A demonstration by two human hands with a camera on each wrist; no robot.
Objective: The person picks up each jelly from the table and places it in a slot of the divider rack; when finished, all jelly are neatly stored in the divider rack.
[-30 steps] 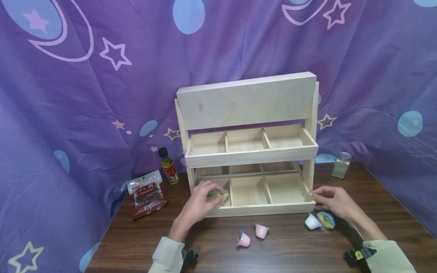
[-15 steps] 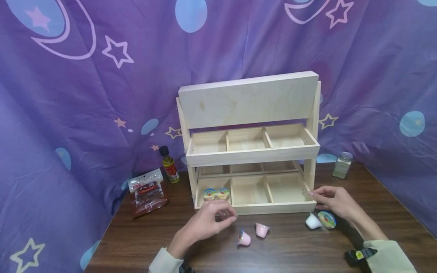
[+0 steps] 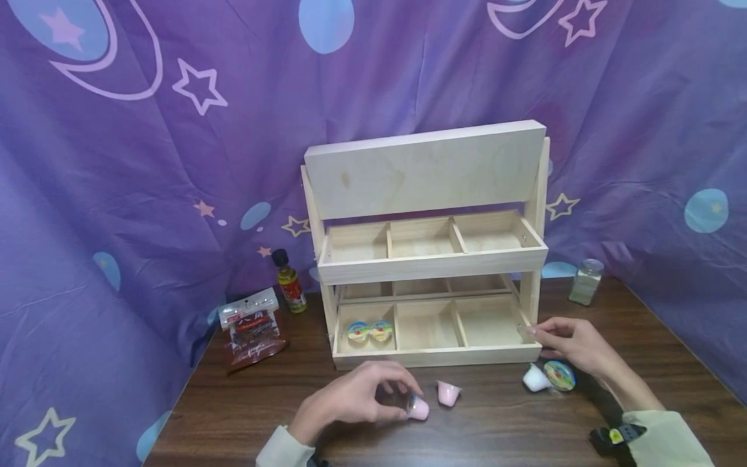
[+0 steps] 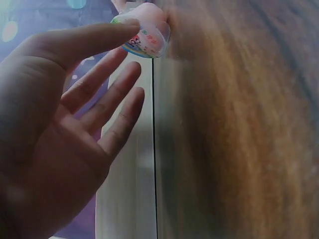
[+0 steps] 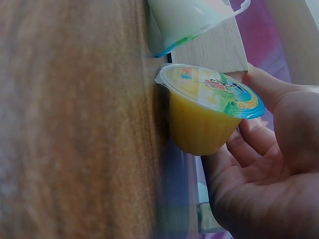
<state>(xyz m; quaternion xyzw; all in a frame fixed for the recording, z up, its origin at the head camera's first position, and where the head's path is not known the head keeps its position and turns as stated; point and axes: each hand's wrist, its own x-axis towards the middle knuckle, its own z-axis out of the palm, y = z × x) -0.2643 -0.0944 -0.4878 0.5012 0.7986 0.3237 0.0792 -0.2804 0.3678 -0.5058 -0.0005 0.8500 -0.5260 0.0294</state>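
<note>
My left hand (image 3: 364, 392) is at a pink jelly cup (image 3: 419, 408) lying on its side before the rack; thumb and index finger pinch it about its lid rim. In the left wrist view, the thumb crosses the printed lid of that jelly cup (image 4: 149, 40), and the other fingers are spread loosely. My right hand (image 3: 574, 347) grips the right front corner of the lower tray of a wooden rack (image 3: 438, 357). Another pink jelly cup (image 3: 448, 394) lies alongside. Two jelly cups (image 3: 370, 332) sit in the lower tray's left compartment.
By the right hand lie a white jelly cup (image 3: 535, 378) and a yellow jelly cup (image 5: 202, 124). A sauce bottle (image 3: 290, 283) and a brown packet (image 3: 253, 331) are left of the rack. A glass jar (image 3: 586, 283) stands right. A purple curtain (image 3: 146, 194) hangs behind.
My left hand set a jelly cup down beside another in the lower left compartment, then came forward and right to the pink jelly cup. My right hand stayed at the tray corner.
</note>
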